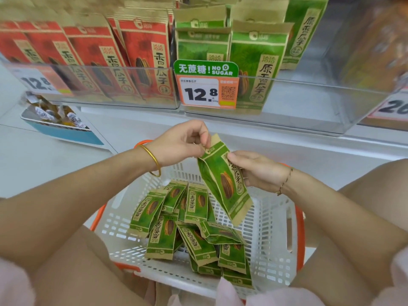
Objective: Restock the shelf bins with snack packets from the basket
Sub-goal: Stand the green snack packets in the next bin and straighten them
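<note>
A green sunflower-seed packet (223, 182) hangs tilted above the white basket (273, 235). My left hand (183, 140) pinches its top edge. My right hand (258, 168) grips its right side, thumb on the front. Several more green packets (187, 226) lie piled in the basket. Above, a clear shelf bin (309, 102) holds a few upright green packets (256, 62) at its left end; the rest of that bin is bare.
A neighbouring clear bin (123, 85) at the left is packed with red packets. A price tag (207, 85) reading 12.8 hangs between the bins. A blue-and-white tray (66, 133) of wrapped sweets sits lower left. The basket has orange handles (300, 228).
</note>
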